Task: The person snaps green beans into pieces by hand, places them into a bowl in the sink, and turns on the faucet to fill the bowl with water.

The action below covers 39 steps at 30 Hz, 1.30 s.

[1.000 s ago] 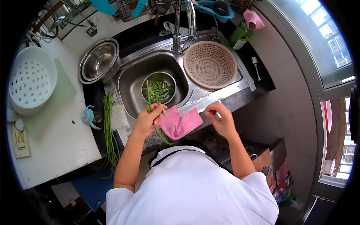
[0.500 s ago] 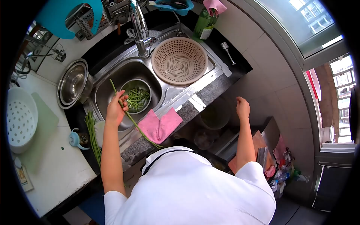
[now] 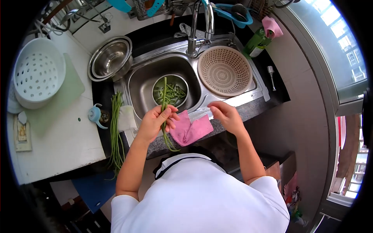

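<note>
short green pieces point(image 3: 175, 93) in steel bowl point(image 3: 178, 79), inside sink point(image 3: 140, 83); that share looks done. left over at full length: bundle of long beans point(image 3: 115, 132) on bench point(image 3: 248, 110), left of sink, plus a few held beans point(image 3: 165, 93). left hand point(image 3: 158, 120): thumb and fingers closed round these, near the bowl. right hand point(image 3: 228, 117): apart, right of the left, fingers curled; cannot tell if tips meet or pinch anything. pink cloth point(image 3: 197, 130) between the 2, at near edge.
</note>
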{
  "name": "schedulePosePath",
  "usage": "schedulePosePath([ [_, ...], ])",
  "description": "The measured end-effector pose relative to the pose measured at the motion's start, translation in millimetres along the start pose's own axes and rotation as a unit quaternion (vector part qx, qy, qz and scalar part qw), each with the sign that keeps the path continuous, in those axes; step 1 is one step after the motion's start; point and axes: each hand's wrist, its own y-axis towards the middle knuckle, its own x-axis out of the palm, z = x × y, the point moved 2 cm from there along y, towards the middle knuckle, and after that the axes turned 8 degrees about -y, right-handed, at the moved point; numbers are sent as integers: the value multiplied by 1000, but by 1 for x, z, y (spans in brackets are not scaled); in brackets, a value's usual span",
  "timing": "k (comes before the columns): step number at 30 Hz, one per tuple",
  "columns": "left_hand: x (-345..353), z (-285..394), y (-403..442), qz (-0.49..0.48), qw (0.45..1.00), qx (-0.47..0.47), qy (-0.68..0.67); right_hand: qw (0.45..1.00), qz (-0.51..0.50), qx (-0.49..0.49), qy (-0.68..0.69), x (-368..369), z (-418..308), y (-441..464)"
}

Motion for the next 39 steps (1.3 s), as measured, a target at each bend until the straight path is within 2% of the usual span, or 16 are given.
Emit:
schedulePosePath([
  [4, 6, 0, -23, 6, 1000, 20, 23, 975, -171, -139, 24, 64, -60, 30],
  [8, -1, 7, -47, 35, 999, 13, 29, 944, -215, -245, 52, 96, -69, 43],
  [10, -9, 8, -58, 61, 998, 19, 16, 955, -205, -96, 190, 101, -73, 43],
  [12, -21, 9, -71, 73, 995, 21, 61, 958, -192, -41, 209, 91, -74, 55],
  [14, -27, 10, -82, 123, 991, 32, 49, 956, -210, -88, 183, 92, -75, 59],
  [15, -31, 10, -87, 138, 987, 25, 74, 951, -237, -185, 75, 93, -80, 60],
  [17, -33, 9, -93, 155, 980, 16, 121, 877, -257, -390, -115, 99, -88, 58],
  [18, -32, 9, -95, 159, 980, 16, 119, 854, -293, -403, -152, 102, -96, 52],
  [20, -31, 11, -97, 170, 971, 8, 165, 834, -339, -355, -250, 108, -91, 49],
  [24, -39, 4, -103, 195, 966, 15, 171, 842, -331, -371, -210, 117, -76, 49],
  [26, -51, -5, -109, 206, 966, 34, 152, 942, -279, -185, -10, 116, -65, 53],
  [28, -37, -4, -108, 215, 962, 31, 167, 952, -265, -126, 85, 126, -40, 59],
  [30, -31, -5, -110, 226, 957, 27, 178, 913, -99, 21, 396, 125, -15, 78],
  [32, -34, -6, -115, 218, 960, -10, 175, 943, -36, 2, 332, 112, -12, 100],
  [36, -38, -6, -115, 162, 959, -48, 227, 903, -412, -14, 119, 122, -35, 72],
  [39, -38, -2, -112, 144, 958, -51, 243, 861, -492, -128, 9, 132, -45, 46],
])
